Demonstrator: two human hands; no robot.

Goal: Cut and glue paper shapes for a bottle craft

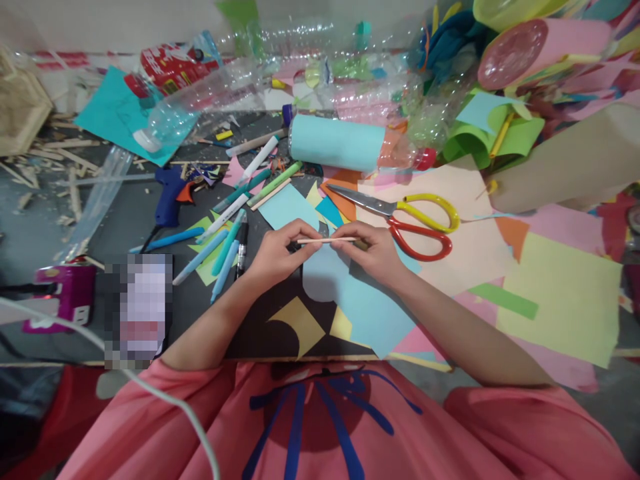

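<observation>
A thin, pale wooden stick lies level between my two hands above the light blue paper. My left hand pinches it toward its left end, thumb below and fingers above. Close beside it, my right hand pinches the stick nearer the right end. Beneath and in front of the hands is light blue paper on the dark table. Scissors with one yellow and one red handle lie open just beyond my right hand. Several markers are scattered to the left of my left hand.
A blue glue gun, a blurred-out phone and a purple box are at the left. Clear bottles and a blue-wrapped bottle lie at the back. Coloured paper covers the right; a white cable crosses the lower left.
</observation>
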